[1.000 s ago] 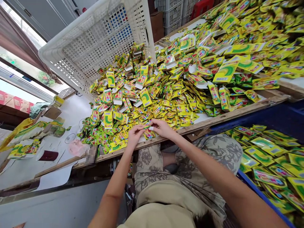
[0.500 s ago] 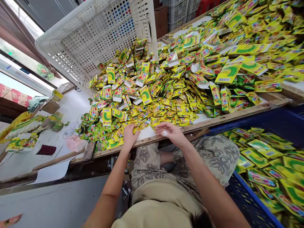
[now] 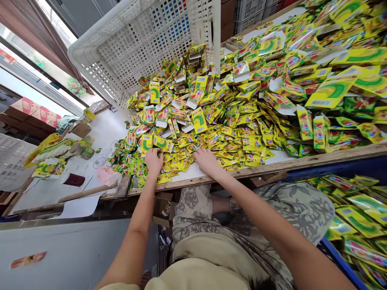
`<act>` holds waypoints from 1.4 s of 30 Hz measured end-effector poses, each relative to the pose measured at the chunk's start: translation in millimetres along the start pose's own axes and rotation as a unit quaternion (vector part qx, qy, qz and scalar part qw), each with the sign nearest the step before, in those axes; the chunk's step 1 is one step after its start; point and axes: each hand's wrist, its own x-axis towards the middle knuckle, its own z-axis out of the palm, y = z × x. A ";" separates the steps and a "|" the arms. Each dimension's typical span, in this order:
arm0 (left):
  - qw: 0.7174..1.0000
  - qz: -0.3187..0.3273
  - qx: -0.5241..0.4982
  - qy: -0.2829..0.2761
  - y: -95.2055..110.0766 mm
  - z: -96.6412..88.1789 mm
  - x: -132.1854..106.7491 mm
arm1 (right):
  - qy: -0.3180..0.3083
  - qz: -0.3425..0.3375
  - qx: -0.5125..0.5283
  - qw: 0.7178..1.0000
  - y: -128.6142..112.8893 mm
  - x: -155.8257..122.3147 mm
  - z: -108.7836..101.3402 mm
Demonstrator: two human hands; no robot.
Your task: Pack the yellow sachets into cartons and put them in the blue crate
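My left hand (image 3: 154, 162) is at the front of the pile, its fingers curled down beside a small yellow box (image 3: 163, 143) and some packets. What sits under its fingertips is hidden. My right hand (image 3: 208, 162) has its fingers bent together against the small yellow packets (image 3: 213, 140); whether one is pinched there is hidden. Between the hands a strip of white tabletop (image 3: 185, 174) shows. Small open and closed boxes (image 3: 199, 120) lie mixed on the packets behind. Green packets (image 3: 123, 160) are heaped left of my left hand.
A white perforated crate (image 3: 117, 56) lies tipped behind the pile, spilling boxes. The table has a raised wooden edge (image 3: 272, 167). At my right, a blue crate (image 3: 338, 251) holds larger yellow packs (image 3: 359, 217). A maroon container (image 3: 73, 179) and pink plastic (image 3: 106, 175) lie left.
Both hands have moved forward from the table edge to the packets; the left went toward the boxes, and the right turned its fingers down. The view has shifted slightly left.
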 end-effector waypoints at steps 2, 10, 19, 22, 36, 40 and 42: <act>1.000 -0.004 0.007 -0.029 2.4 2.0 7.0 | 0.025 0.015 0.054 0.998 3.7 -2.0 -3.8; 0.997 -0.077 -0.017 -0.019 2.9 1.0 17.0 | 0.119 0.142 0.487 0.853 8.8 -23.9 -22.9; 0.990 -0.099 -0.047 -0.084 -12.0 -9.2 21.0 | 0.108 0.213 0.634 0.735 -4.5 -36.5 -3.2; 0.990 -0.109 -0.002 -0.095 -0.4 -6.5 25.5 | 0.087 0.207 0.683 0.695 -11.6 -35.8 -5.3; 0.945 -0.031 -0.325 0.032 50.9 -24.6 -41.9 | 0.056 0.180 0.758 0.624 -26.0 -45.6 -14.7; 0.839 0.026 -0.536 -0.088 95.0 -15.3 -72.9 | 0.071 0.162 0.741 0.648 -33.5 -43.7 -24.0; 0.793 0.014 -0.598 -0.114 106.6 -16.6 -79.8 | 0.086 0.175 0.724 0.662 -31.3 -45.5 -28.3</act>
